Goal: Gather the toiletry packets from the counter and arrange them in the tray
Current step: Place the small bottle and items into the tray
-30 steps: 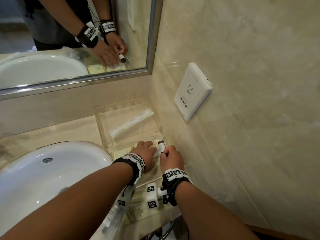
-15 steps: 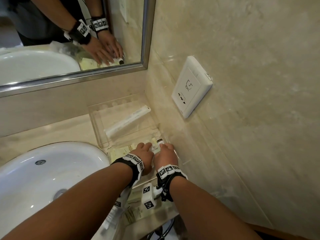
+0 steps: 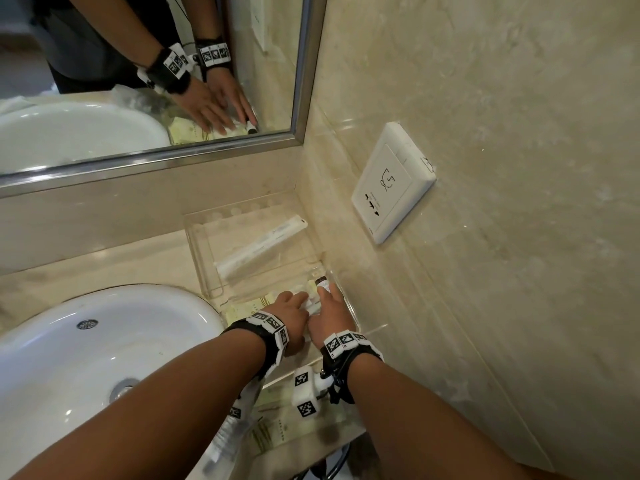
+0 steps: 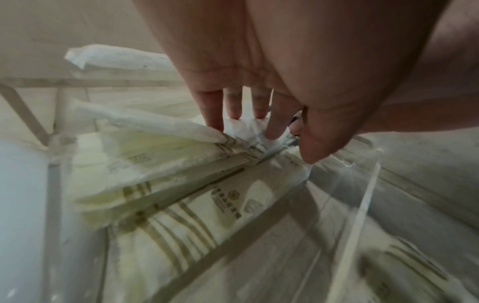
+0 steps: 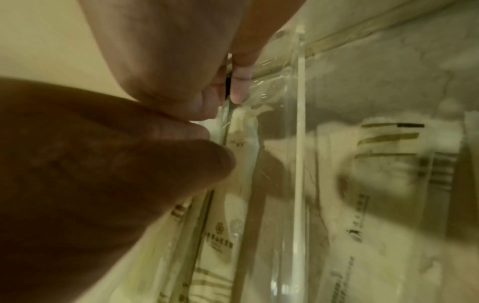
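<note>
A clear acrylic tray (image 3: 194, 237) sits in the counter corner. Its far compartment holds a long white packet (image 3: 263, 247). The near compartment holds cream striped packets (image 4: 160, 164) and a small tube with a dark cap (image 3: 321, 280). My left hand (image 3: 296, 301) presses straight fingers (image 4: 216, 114) onto the crumpled packet ends. Beside it, my right hand (image 3: 327, 296) lies over the tube with fingers extended, as the mirror also shows. In the right wrist view its fingertips (image 5: 239, 86) sit against the tray's clear wall.
A white basin (image 3: 104, 358) fills the counter to the left. A wall socket plate (image 3: 391, 181) is on the right wall and a mirror (image 3: 138, 64) behind. More striped packets (image 3: 277, 431) lie under my wrists near the counter's front edge.
My right hand has lowered the dark-capped tube into the near compartment. Both hands have gone from curled to flat on the packets.
</note>
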